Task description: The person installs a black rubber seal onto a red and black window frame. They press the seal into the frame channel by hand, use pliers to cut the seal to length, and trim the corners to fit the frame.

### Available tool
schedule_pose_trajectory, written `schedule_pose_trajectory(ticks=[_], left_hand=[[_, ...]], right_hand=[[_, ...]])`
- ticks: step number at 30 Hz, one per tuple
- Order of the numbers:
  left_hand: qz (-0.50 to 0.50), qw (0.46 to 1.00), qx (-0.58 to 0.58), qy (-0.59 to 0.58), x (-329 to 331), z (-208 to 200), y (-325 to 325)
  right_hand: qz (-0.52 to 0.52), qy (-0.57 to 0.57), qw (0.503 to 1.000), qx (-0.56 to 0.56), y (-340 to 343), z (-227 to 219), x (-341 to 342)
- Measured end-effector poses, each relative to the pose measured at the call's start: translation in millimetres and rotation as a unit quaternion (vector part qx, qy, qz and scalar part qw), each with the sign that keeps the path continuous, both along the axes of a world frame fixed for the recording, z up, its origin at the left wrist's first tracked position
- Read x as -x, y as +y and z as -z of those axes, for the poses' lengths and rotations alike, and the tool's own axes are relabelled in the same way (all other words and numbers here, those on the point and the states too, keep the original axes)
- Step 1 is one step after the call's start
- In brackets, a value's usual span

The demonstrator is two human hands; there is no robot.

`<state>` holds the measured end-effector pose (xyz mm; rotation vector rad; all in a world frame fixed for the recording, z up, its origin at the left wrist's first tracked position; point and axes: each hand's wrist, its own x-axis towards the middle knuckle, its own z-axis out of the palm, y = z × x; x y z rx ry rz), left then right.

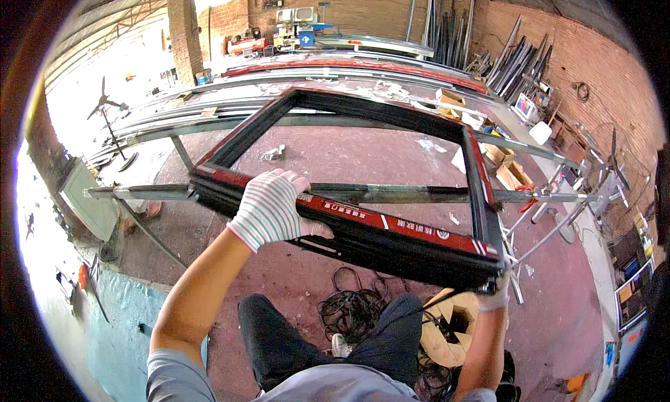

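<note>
A rectangular black window frame (391, 245) with red protective film on its faces is tilted in front of me, its near rail toward my body. My left hand (272, 208), in a white glove with green stripes, is closed round the near rail, left of its middle. At the near right corner my gloved right hand (497, 297) grips the frame; the corner hides most of its fingers. From about that corner a thin black strip (440, 301) runs down toward my lap.
Metal stand rails (412, 193) cross behind and under the frame. Between my legs lies a tangled heap of black strip (352, 311), with an open cardboard box (447, 339) beside it. Long profiles (300, 70) lie farther back; a floor fan (108, 112) stands left.
</note>
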<state>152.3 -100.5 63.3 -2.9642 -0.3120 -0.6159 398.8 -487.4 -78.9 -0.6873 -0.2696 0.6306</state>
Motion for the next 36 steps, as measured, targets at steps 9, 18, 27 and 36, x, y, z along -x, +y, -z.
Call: schedule_pose_trajectory(ticks=[9,18,27,36], left_hand=[[-0.09,0.994,0.003,-0.057,-17.6,8.5,-28.9],[-0.126,0.989,0.009,-0.071,-40.6,13.7,-55.1],[0.172,0.939,0.233,-0.187,0.2,108.5,-139.7],[0.12,0.646,0.754,0.006,17.6,143.5,-140.6]], right_hand=[[0.048,-0.032,0.997,-0.059,51.7,16.8,-60.4],[0.087,-0.258,0.886,0.375,34.6,119.2,49.7],[-0.012,-0.288,0.911,0.297,64.3,11.2,80.5],[-0.012,-0.055,0.998,0.017,105.1,-52.0,66.6]])
